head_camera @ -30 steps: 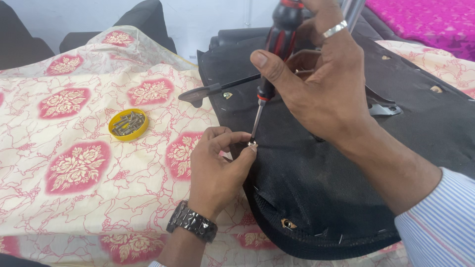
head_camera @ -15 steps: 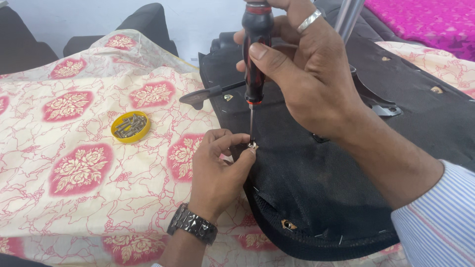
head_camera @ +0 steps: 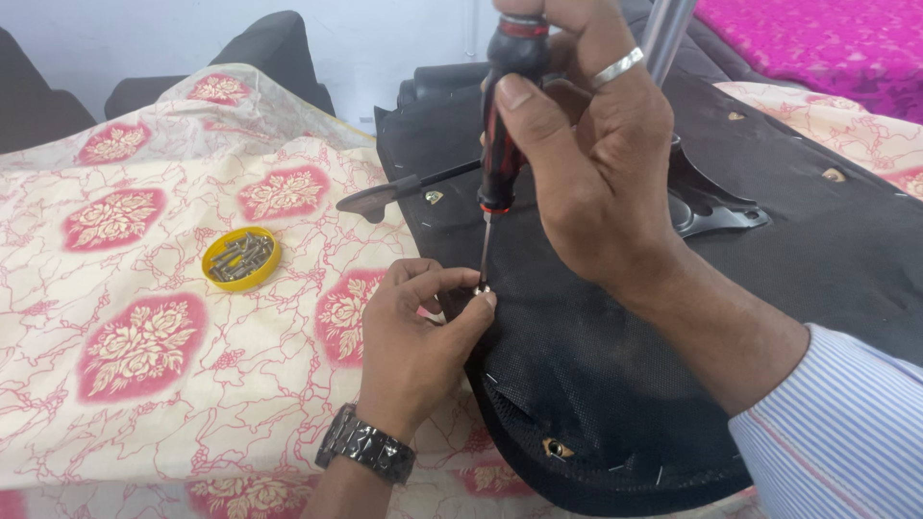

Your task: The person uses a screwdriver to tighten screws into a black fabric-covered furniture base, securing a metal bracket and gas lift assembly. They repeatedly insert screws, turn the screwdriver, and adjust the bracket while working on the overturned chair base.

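- The step in hand looks like driving a screw (head_camera: 482,288) into the black panel (head_camera: 615,384) near its left edge.
- The right hand (head_camera: 586,173) is wrapped shut around the screwdriver (head_camera: 500,125), thumb pressed along the handle; the tool stands nearly upright, its tip down on the screw.
- The left hand (head_camera: 413,356) sits at about 7 o'clock from the tip; its thumb and forefinger are pinched close around the screw, steadying it, while the other fingers curl loosely.
- The panel lies on a flowered cloth (head_camera: 144,346); a small yellow lid (head_camera: 240,259) full of spare screws rests on the cloth at about 9 o'clock from the left hand, well apart.
- A metal bracket (head_camera: 711,207) sits on the panel at 2 o'clock from the screw.
- As I judge it, the next move calls for downward pressure and a straight shaft, so the tip does not slip towards the pinching fingertips.
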